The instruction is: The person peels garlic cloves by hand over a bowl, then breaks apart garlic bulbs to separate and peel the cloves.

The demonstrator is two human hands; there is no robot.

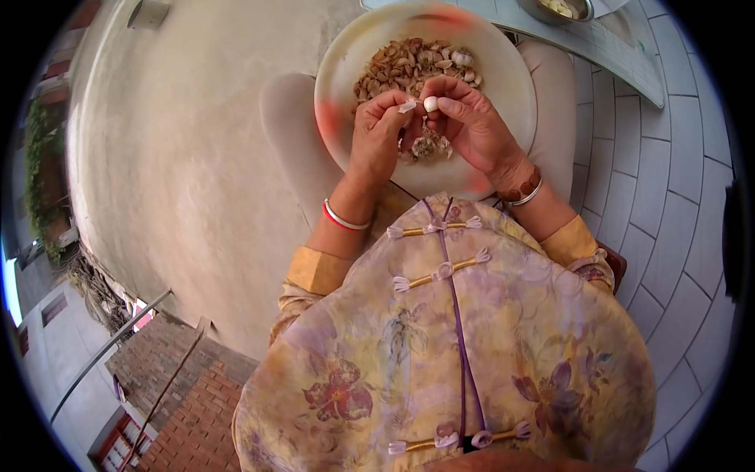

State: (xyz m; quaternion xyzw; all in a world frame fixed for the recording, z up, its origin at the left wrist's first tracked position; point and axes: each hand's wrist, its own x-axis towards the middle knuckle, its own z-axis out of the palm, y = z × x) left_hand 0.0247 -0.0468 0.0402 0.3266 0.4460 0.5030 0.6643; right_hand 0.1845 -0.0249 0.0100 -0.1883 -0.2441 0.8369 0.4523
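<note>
A peeled white garlic clove [430, 104] is pinched between the thumb and forefinger of my right hand [476, 126]. Close beside it, my left hand [377, 134] pinches a pale flake of garlic skin [406, 106] between thumb and fingertips. Both hands are over a round, pale tray [334, 63] with red patches, which rests on my lap. Unpeeled cloves and dry husks [397, 67] lie heaped at its far side, with a garlic bulb [462, 57] at the heap's right. Below my fingers is a broken garlic head with loose skins [426, 145].
At the upper right, a metal bowl [586, 11] holding peeled cloves stands on a glass-topped table [621, 55]. Grey floor tiles [668, 181] run along the right. Bare concrete ground [189, 157] spreads to the left, with brick paving [197, 409] lower down.
</note>
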